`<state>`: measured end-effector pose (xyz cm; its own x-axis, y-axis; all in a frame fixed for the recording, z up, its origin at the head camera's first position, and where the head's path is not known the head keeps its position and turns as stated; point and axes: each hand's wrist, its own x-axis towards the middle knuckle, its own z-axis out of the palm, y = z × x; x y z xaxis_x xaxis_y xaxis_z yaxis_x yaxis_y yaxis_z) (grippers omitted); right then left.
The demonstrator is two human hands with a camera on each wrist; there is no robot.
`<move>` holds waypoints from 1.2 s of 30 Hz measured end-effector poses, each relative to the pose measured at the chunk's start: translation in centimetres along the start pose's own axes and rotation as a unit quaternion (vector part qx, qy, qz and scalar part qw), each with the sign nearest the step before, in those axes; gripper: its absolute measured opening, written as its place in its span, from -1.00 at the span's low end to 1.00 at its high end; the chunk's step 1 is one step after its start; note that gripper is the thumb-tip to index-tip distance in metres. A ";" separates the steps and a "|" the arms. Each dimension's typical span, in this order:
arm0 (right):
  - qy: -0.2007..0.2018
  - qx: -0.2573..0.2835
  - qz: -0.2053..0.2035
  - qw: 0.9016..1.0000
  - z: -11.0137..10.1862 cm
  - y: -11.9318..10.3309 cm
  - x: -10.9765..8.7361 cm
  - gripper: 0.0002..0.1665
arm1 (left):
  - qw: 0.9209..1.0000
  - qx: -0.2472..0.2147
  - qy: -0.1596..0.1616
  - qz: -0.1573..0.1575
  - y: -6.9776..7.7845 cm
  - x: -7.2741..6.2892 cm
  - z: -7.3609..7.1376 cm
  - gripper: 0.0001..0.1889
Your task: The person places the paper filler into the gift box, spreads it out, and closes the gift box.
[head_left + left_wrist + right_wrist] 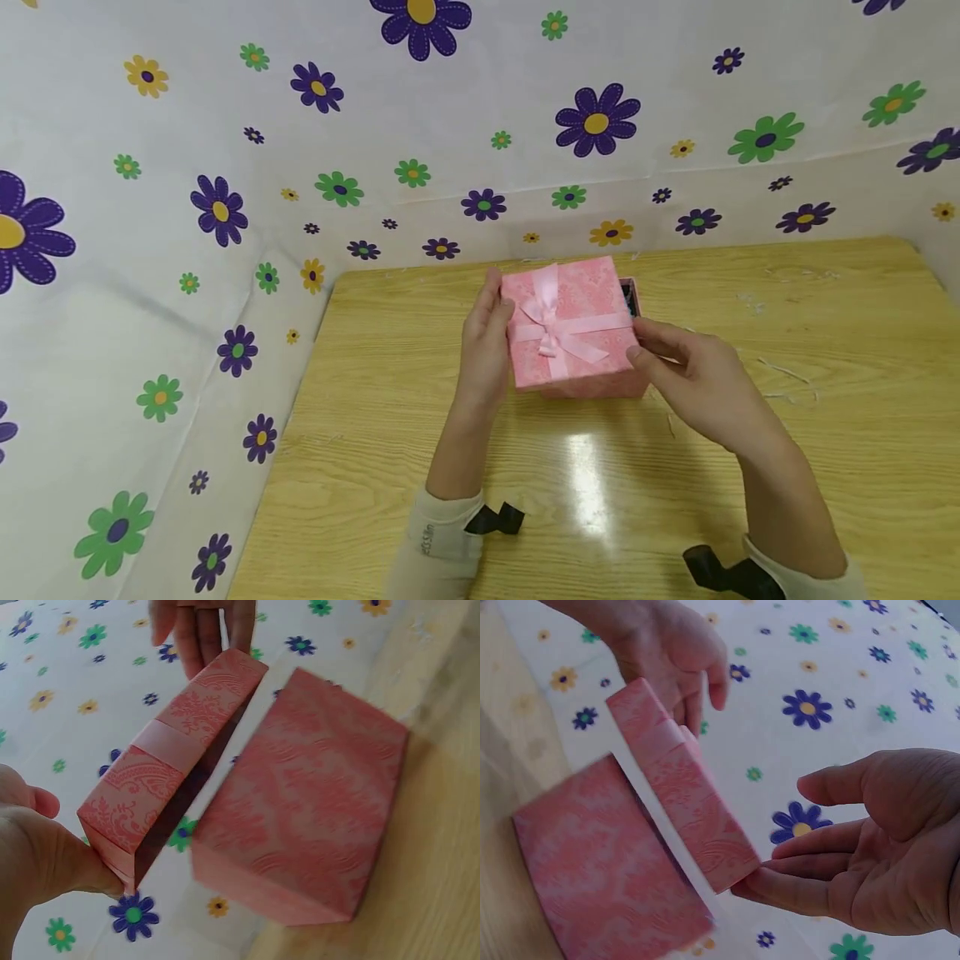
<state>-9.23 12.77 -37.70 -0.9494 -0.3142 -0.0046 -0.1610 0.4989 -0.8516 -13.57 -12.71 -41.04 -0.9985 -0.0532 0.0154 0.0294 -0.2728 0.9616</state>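
Observation:
A pink patterned box lid with a ribbon bow is raised and tilted over a matching pink box. My left hand supports the lid's left side; its fingers meet the edge while the thumb tip stands off it in the left wrist view. At the lid's right edge is my right hand. Its nearly straight fingers touch a lower corner of the lid, with the thumb held apart in the right wrist view. A gap separates lid and box. Something dark shows inside the box; most of its inside is hidden.
The box stands on a wood-grain table. White scraps lie scattered to the right. A white flower-printed sheet rises behind and along the left side. Dark straps hang at both wrists.

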 end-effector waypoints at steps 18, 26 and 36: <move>-0.009 -0.053 0.045 0.998 -1.6 1.5 0.1 -0.22 | 0.999 0.027 -0.044 -0.007 -3.4 1.9 1.8 -0.34; -0.007 -0.046 0.040 0.998 -1.3 1.6 0.2 -0.22 | 0.998 0.047 -0.042 -0.009 -3.4 2.1 1.2 -0.37; -0.015 -0.046 0.045 0.998 -0.9 2.2 0.7 -0.21 | 0.997 0.058 -0.055 0.001 -4.0 2.3 1.2 -0.35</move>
<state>-10.46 14.39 -39.12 -0.9530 -0.2876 -0.0956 -0.1009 0.5985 -0.7947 -16.00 -10.55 -44.50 -0.9978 0.0532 0.0406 0.0316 -0.1591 0.9868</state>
